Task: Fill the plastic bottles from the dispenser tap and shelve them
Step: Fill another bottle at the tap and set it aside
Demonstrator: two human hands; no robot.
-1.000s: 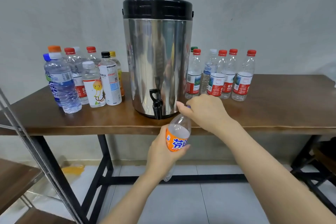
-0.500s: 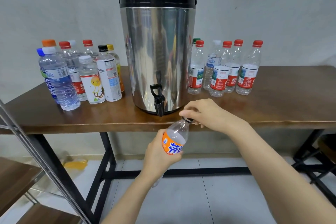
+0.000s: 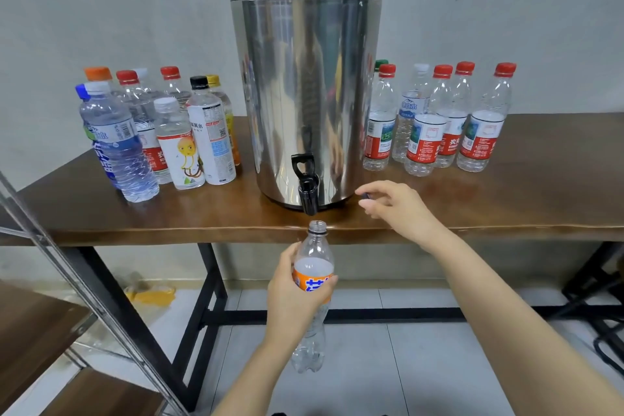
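The left hand (image 3: pixel 293 294) wraps its fingers round the label of the orange-labelled bottle (image 3: pixel 314 267), held upright with its open mouth just below the tap (image 3: pixel 308 192) and nearly in line with it. Just right of the tap, the right hand (image 3: pixel 395 206) pinches the dark cap (image 3: pixel 364 195) between thumb and forefinger, and is the nearer hand to the lever on the dispenser (image 3: pixel 304 78).
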